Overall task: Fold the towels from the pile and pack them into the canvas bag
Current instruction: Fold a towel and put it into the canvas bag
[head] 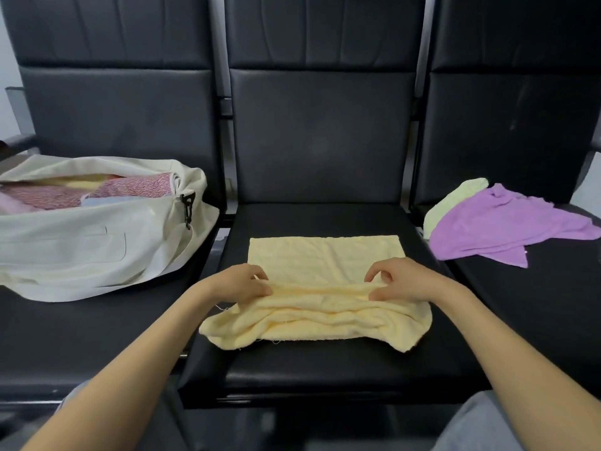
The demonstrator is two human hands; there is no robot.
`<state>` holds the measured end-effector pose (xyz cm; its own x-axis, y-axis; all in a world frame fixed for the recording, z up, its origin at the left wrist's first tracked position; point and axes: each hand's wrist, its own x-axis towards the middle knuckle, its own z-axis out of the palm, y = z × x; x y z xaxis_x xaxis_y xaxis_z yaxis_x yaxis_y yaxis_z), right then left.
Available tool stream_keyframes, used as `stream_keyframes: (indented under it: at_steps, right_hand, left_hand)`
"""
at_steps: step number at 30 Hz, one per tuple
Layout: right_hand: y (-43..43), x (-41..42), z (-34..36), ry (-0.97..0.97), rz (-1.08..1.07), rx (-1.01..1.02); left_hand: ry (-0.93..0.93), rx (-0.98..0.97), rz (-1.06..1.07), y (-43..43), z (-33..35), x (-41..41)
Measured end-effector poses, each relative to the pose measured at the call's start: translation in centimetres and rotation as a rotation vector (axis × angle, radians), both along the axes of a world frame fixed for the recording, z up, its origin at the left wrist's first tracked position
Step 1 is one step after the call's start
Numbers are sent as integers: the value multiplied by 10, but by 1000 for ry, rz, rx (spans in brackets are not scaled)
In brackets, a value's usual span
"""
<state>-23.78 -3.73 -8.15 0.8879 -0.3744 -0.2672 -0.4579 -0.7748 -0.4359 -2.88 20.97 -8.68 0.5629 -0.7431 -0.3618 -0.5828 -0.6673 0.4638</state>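
Observation:
A pale yellow towel (322, 255) lies on the middle black seat, its far half flat and its near half bunched in folds. My left hand (242, 283) pinches a raised fold of it on the left. My right hand (398, 279) pinches the same fold on the right. The cream canvas bag (81, 242) lies open on the left seat, with pink patterned, light blue and yellow cloths inside. On the right seat lies the pile: a purple towel (507, 222) over a light green towel (455, 200).
Three black padded seats (325, 369) stand in a row with tall backrests. A black clip (187, 206) hangs at the bag's right end. Grey trouser legs show at the bottom edge.

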Motion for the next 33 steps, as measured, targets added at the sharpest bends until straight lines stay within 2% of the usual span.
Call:
stream_keyframes:
  at_steps: [3,8,10,13,16,20,23,24,26,29,33]
  right_hand:
    - [-7,-1,7,-71,-74,-43]
    - [-22,-6,0,-88,-125,-34]
    - [-25,-6,-10,-134,-137,-57]
    - [-27,-5,-27,-169,-116,-94]
    - [-27,-4,-30,-73,-105,-29]
    - [-27,-6,-19,148,-55,80]
    - [-28,-14,-16,135,-24,155]
    - [-30,-18,-14,99,-40,185]
    - [-37,-26,-7,9,-105,259]
    - [-52,-32,5,-182,-254,395]
    - [-68,-13,4,-411,-426,526]
  left_hand:
    - [9,-10,42,5,-1,10]
    - [20,-430,185,-4,-5,4]
    - [40,-506,237,-8,-12,2]
    - [-13,-357,166,-11,-26,4]
    - [-136,-194,80,-10,-27,4]
    - [-76,-30,54,-4,-18,6]
    - [-71,26,37,0,-12,8]
    - [-76,-16,63,0,-10,9]
    - [-37,-222,189,-1,-8,10]
    - [250,-598,394,-3,-1,17]
    - [419,-632,486,-11,5,36]
